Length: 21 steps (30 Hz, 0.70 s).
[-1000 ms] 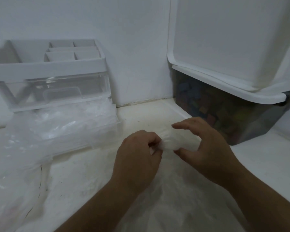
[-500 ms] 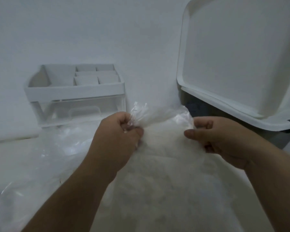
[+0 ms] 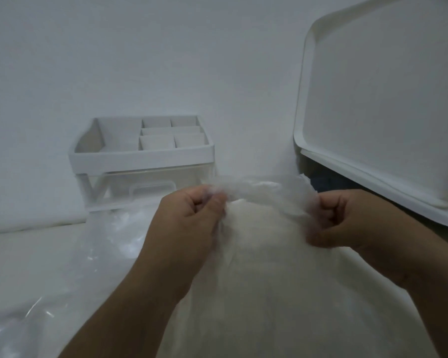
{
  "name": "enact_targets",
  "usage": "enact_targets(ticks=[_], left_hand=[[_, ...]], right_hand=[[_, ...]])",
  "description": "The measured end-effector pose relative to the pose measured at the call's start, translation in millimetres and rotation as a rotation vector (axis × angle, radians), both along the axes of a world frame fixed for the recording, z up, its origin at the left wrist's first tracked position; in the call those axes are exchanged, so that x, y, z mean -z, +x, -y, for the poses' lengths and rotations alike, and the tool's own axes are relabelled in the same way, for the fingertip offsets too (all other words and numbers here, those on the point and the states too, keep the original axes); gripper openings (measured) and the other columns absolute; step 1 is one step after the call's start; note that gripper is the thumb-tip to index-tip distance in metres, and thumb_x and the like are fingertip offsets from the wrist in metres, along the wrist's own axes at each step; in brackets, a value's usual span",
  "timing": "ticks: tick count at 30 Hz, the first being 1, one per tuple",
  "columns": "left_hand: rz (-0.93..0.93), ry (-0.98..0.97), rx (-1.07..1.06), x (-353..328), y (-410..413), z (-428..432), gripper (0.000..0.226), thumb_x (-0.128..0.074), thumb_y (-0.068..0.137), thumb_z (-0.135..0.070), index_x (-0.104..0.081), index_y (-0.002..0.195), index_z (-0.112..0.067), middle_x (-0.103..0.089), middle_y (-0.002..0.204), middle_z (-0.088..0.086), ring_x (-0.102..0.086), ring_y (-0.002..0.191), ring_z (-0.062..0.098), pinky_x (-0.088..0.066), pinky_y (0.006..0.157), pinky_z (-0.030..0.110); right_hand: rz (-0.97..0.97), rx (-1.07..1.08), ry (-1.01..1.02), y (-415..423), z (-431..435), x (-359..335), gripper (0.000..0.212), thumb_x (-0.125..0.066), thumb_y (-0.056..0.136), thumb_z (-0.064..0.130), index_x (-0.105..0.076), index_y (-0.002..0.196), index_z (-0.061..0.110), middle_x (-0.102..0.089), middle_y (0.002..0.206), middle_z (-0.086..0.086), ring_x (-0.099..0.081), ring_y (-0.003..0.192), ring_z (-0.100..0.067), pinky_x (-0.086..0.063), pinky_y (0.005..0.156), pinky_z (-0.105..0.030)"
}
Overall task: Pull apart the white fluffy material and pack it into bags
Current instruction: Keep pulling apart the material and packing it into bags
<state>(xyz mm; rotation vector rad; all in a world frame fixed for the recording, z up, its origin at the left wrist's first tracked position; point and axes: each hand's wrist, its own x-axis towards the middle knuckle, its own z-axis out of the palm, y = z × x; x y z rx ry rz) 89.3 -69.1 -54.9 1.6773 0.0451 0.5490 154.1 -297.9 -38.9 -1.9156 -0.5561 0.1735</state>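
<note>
A clear plastic bag [image 3: 267, 192] full of white fluffy material [image 3: 269, 293] stands in front of me, filling the lower middle of the view. My left hand [image 3: 189, 228] grips the bag's top edge on the left with curled fingers. My right hand [image 3: 334, 218] grips the top edge on the right in a fist. The plastic mouth is stretched and bunched between the two hands, lifted above the table.
A white desk organiser [image 3: 142, 156] with a clear drawer stands against the back wall. Loose clear plastic bags [image 3: 62, 280] lie at the left on the table. A white bin lid [image 3: 388, 120] leans over a dark bin [image 3: 329, 182] at the right.
Both hands have lifted the bag's mouth up off the table and moved apart, spreading the plastic. My view has tilted upward, so the organiser and lid sit lower in the frame.
</note>
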Motion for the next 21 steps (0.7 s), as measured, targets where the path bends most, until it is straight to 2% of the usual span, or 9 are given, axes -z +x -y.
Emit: enact_targets(ticks=[4, 5, 7, 9, 11, 13, 16, 19, 21], left_hand=[[0.012, 0.041, -0.102, 0, 1, -6, 0.028, -0.06, 0.097, -0.023, -0.076, 0.075, -0.014, -0.067, 0.06, 0.004, -0.051, 0.05, 0.008, -0.042, 0.051, 0.02], [0.003, 0.062, -0.117, 0, 1, -7, 0.028, -0.06, 0.097, -0.023, -0.076, 0.076, -0.014, -0.07, 0.062, 0.006, -0.053, 0.05, 0.009, -0.042, 0.05, 0.02], [-0.004, 0.087, -0.122, -1, 0, -7, 0.027, -0.06, 0.097, -0.023, -0.077, 0.078, -0.014, -0.072, 0.068, 0.009, -0.057, 0.053, 0.009, -0.042, 0.049, 0.017], [0.011, 0.09, -0.101, -2, -2, -4, 0.027, -0.06, 0.097, -0.021, -0.077, 0.079, -0.014, -0.072, 0.069, 0.009, -0.057, 0.052, 0.008, -0.042, 0.048, 0.016], [0.013, 0.07, -0.05, -4, -4, 3, 0.025, -0.06, 0.097, -0.019, -0.078, 0.08, -0.016, -0.072, 0.069, 0.012, -0.055, 0.052, 0.009, -0.042, 0.047, 0.016], [-0.006, 0.052, 0.024, -3, -4, 7, 0.025, -0.06, 0.097, -0.018, -0.079, 0.082, -0.016, -0.071, 0.076, 0.018, -0.056, 0.056, 0.012, -0.044, 0.051, 0.02], [-0.048, 0.017, 0.118, 2, -3, 9, 0.026, -0.058, 0.099, -0.024, -0.077, 0.086, -0.012, -0.067, 0.083, 0.029, -0.054, 0.066, 0.023, -0.045, 0.065, 0.035], [-0.117, -0.099, 0.073, 4, -3, 8, 0.042, -0.052, 0.102, -0.034, -0.066, 0.078, -0.002, -0.058, 0.065, 0.013, -0.046, 0.062, 0.022, -0.039, 0.061, 0.032], [-0.204, -0.256, 0.103, 1, -2, 8, 0.051, -0.048, 0.098, -0.05, -0.072, 0.084, -0.008, -0.069, 0.075, 0.01, -0.052, 0.066, 0.023, -0.041, 0.066, 0.034]], right_hand=[[-0.02, 0.103, -0.061, 4, 6, 1, 0.039, -0.066, 0.073, -0.019, -0.08, 0.077, 0.017, -0.074, 0.076, -0.012, -0.063, 0.069, -0.028, -0.049, 0.067, -0.037], [-0.029, 0.148, -0.048, 5, 8, 2, 0.044, -0.057, 0.075, -0.024, -0.08, 0.08, 0.014, -0.075, 0.079, -0.014, -0.067, 0.072, -0.028, -0.052, 0.069, -0.038], [-0.067, 0.15, -0.001, 8, 12, 1, 0.051, -0.055, 0.074, -0.025, -0.075, 0.104, 0.011, -0.077, 0.09, -0.011, -0.073, 0.09, -0.023, -0.055, 0.086, -0.04], [-0.14, 0.015, 0.021, 8, 13, -2, 0.076, -0.079, 0.061, -0.005, -0.061, 0.132, 0.014, -0.074, 0.115, -0.004, -0.067, 0.114, -0.016, -0.047, 0.101, -0.039], [-0.163, -0.08, -0.007, 3, 6, -4, 0.102, -0.093, 0.049, 0.025, -0.051, 0.141, 0.021, -0.068, 0.128, -0.001, -0.061, 0.122, -0.014, -0.043, 0.106, -0.04], [-0.099, -0.01, -0.036, -1, -4, -1, 0.088, -0.092, 0.053, 0.041, -0.058, 0.132, 0.022, -0.074, 0.114, -0.001, -0.07, 0.107, -0.015, -0.05, 0.098, -0.038], [0.026, 0.181, 0.059, -8, -18, 0, 0.028, -0.078, 0.079, 0.035, -0.075, 0.084, 0.007, -0.073, 0.075, -0.005, -0.067, 0.067, -0.02, -0.051, 0.071, -0.039], [0.046, 0.299, 0.098, -8, -17, 0, 0.029, -0.07, 0.09, 0.021, -0.07, 0.064, 0.007, -0.059, 0.059, -0.006, -0.051, 0.057, -0.021, -0.041, 0.062, -0.036], [0.059, 0.323, 0.096, -9, -16, -3, 0.029, -0.07, 0.09, 0.021, -0.069, 0.065, 0.007, -0.059, 0.059, -0.007, -0.051, 0.058, -0.021, -0.042, 0.062, -0.037]])
